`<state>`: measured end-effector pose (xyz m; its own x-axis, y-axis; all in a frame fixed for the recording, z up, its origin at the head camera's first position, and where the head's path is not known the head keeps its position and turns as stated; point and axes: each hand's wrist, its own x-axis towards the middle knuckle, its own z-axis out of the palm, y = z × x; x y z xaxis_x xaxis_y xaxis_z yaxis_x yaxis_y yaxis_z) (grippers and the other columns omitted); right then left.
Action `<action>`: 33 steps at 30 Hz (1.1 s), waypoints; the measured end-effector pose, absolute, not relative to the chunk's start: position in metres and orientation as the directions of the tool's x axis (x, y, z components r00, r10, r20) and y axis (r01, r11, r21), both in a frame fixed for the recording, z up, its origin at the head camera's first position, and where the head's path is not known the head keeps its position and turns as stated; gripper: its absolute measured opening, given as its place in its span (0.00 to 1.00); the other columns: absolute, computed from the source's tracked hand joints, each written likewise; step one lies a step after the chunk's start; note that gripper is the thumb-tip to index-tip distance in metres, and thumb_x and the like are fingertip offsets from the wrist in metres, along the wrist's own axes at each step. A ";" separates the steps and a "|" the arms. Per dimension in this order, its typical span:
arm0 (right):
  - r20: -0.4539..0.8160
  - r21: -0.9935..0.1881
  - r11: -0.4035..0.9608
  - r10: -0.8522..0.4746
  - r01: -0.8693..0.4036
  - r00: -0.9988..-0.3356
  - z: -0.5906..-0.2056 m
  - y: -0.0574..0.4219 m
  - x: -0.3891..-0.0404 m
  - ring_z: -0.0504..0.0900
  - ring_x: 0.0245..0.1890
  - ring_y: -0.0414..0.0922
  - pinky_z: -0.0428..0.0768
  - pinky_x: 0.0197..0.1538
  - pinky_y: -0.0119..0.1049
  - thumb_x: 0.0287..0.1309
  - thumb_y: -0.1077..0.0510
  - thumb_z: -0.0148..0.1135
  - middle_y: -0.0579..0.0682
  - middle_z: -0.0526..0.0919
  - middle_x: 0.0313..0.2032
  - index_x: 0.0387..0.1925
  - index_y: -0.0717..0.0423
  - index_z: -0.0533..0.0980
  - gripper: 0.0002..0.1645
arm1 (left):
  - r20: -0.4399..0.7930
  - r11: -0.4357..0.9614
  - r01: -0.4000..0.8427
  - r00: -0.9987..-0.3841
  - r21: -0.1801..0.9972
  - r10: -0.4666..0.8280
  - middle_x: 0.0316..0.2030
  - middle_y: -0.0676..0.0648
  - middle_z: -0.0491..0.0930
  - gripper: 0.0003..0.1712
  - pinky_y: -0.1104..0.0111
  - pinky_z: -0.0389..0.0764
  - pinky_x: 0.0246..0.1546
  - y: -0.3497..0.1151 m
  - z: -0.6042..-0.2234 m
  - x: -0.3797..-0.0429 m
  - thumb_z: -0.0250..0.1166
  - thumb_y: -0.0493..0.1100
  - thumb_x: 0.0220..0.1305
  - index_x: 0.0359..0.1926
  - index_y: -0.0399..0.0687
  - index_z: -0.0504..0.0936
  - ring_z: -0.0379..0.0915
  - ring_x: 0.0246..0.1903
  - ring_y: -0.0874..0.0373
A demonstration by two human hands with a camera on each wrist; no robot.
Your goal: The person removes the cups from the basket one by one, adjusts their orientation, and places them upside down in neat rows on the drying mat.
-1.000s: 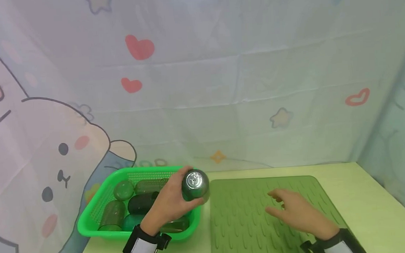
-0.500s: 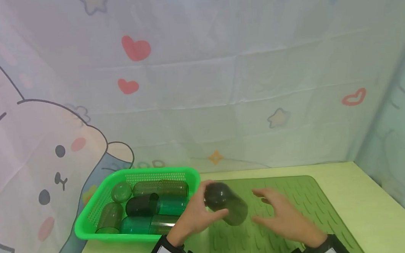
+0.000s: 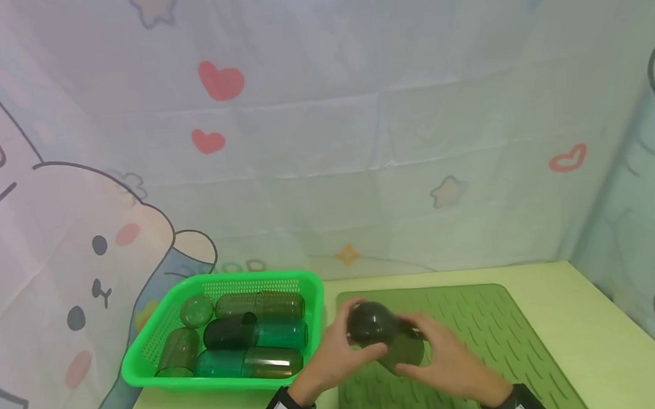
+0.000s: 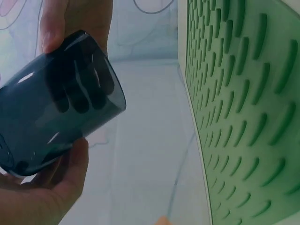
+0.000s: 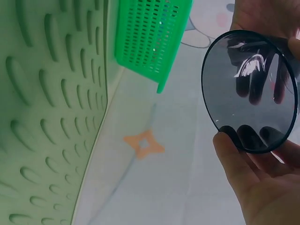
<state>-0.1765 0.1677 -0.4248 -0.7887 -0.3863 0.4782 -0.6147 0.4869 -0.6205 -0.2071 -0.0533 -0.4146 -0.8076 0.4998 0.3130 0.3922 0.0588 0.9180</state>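
A dark see-through cup [image 3: 371,324] is held between both hands above the green mat, tilted with its base toward the head camera and its open end down to the right. My left hand [image 3: 335,353] grips it near the base, thumb in front. My right hand [image 3: 452,360] grips the body nearer the rim, thumb below. In the left wrist view the cup [image 4: 61,103] lies aslant between the two hands. The right wrist view looks at its round mouth [image 5: 251,91], with fingers showing through the tinted wall.
A bright green basket [image 3: 226,386] to the left holds several tinted cups, such as a teal one [image 3: 281,332] and a black one [image 3: 230,331]. A ribbed green mat [image 3: 477,311] lies on the pale yellow table [image 3: 618,337]. Behind hangs a printed cloth [image 3: 317,217].
My left hand has carried the cup from over the basket rightward above the mat, tipping it. My right hand has come in from the right and now grips it too.
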 end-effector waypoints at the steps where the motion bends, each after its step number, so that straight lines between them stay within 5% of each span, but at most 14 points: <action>1: 0.480 -0.626 0.486 -0.375 -0.610 -0.793 -0.425 0.167 -0.176 0.73 0.54 0.43 0.79 0.49 0.42 0.45 0.51 0.75 0.41 0.72 0.55 0.62 0.46 0.66 0.42 | 0.320 0.051 0.393 -0.811 0.918 0.491 0.55 0.45 0.70 0.44 0.64 0.76 0.46 -0.052 -0.414 -0.206 0.70 0.47 0.55 0.68 0.52 0.56 0.74 0.49 0.55; 13: 0.455 -0.658 0.508 -0.319 -0.555 -0.831 -0.425 0.161 -0.173 0.74 0.54 0.49 0.78 0.51 0.44 0.50 0.43 0.70 0.49 0.73 0.55 0.61 0.55 0.66 0.40 | 0.427 0.005 0.468 -0.811 0.884 0.401 0.54 0.44 0.72 0.41 0.63 0.74 0.50 -0.041 -0.417 -0.206 0.72 0.38 0.51 0.64 0.51 0.61 0.72 0.52 0.52; 24: 0.278 -0.723 0.569 -0.279 -0.392 -0.919 -0.428 0.185 -0.180 0.70 0.57 0.59 0.74 0.54 0.52 0.53 0.40 0.66 0.60 0.66 0.62 0.66 0.58 0.60 0.46 | 0.382 0.308 0.493 -0.853 0.814 0.356 0.57 0.41 0.67 0.45 0.55 0.74 0.50 -0.046 -0.401 -0.232 0.72 0.45 0.50 0.67 0.44 0.60 0.69 0.53 0.48; 33: 0.269 -0.600 0.695 -0.291 -0.396 -0.918 -0.420 0.198 -0.183 0.74 0.53 0.56 0.76 0.51 0.52 0.59 0.38 0.59 0.60 0.72 0.56 0.63 0.62 0.64 0.41 | 0.270 0.560 0.429 -0.899 0.709 0.346 0.54 0.37 0.66 0.47 0.57 0.80 0.39 -0.036 -0.393 -0.262 0.74 0.46 0.46 0.67 0.47 0.63 0.73 0.46 0.45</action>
<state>-0.1834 0.1982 -0.4200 -0.9181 -0.2909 0.2692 -0.3961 0.6954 -0.5995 -0.2623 -0.0362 -0.3932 -0.8986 0.3458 0.2699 0.4285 0.5605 0.7087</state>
